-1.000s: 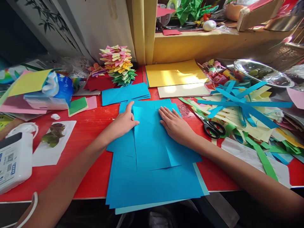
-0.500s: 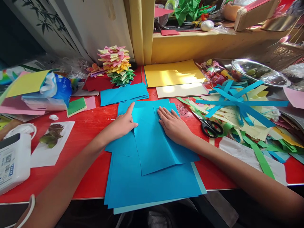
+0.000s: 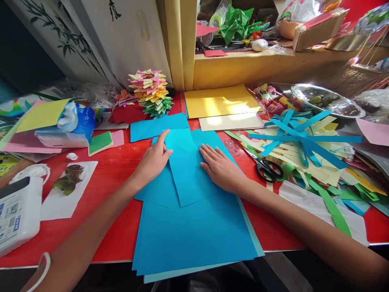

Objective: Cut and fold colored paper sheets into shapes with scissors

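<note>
A thin, plain white band (image 3: 47,266) curves over the left arm (image 3: 100,221). From this band to the left hand (image 3: 153,162), everything is bare, as are the right hand (image 3: 221,168) and right forearm (image 3: 282,209).

One head-worn camera looks forward and down over the nearby red table (image 3: 112,168).

The top blue sheet (image 3: 188,174) has slid toward 12 o'clock: its far end now meets the folded blue papers (image 3: 148,127) at its 11 o'clock, and its near corner sits higher on the blue stack (image 3: 200,235). The corner jutting out at 4 o'clock has gone from sight; whether folded under or drawn in is hard to say beneath the right hand (image 3: 223,168). The left hand's (image 3: 152,162) thumb and forefinger have drawn closer together.
</note>
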The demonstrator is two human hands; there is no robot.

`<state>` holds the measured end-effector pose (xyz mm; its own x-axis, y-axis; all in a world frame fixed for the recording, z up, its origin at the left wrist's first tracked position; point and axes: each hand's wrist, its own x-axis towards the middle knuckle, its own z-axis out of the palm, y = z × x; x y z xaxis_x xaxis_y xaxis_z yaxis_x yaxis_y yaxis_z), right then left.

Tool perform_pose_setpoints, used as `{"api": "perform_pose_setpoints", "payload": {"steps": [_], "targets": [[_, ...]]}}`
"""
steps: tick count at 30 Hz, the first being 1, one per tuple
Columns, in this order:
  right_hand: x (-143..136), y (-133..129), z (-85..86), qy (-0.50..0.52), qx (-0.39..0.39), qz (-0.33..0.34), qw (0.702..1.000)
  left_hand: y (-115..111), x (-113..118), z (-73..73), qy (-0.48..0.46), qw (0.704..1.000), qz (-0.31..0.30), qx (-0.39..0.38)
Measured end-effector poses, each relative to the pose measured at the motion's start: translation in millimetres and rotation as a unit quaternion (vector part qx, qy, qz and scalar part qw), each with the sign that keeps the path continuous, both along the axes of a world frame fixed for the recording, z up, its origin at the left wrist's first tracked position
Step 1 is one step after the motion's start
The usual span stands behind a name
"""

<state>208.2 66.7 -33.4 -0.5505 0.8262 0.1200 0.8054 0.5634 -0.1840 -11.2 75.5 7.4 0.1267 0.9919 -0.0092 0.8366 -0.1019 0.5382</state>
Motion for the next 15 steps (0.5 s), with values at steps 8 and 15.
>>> {"api": "perform_pose_setpoints", "payload": {"steps": [8, 15], "targets": [[5, 7, 2.4, 0.011, 0.047, 0.002, 0.999, -8, 4, 6.5, 0.062, 0.992, -0.038, -0.101], [3, 11, -7.3, 0.012, 0.019, 0.02, 1.0, -1, -4, 3.9, 0.07, 0.99, -0.082, -0.092]]}}
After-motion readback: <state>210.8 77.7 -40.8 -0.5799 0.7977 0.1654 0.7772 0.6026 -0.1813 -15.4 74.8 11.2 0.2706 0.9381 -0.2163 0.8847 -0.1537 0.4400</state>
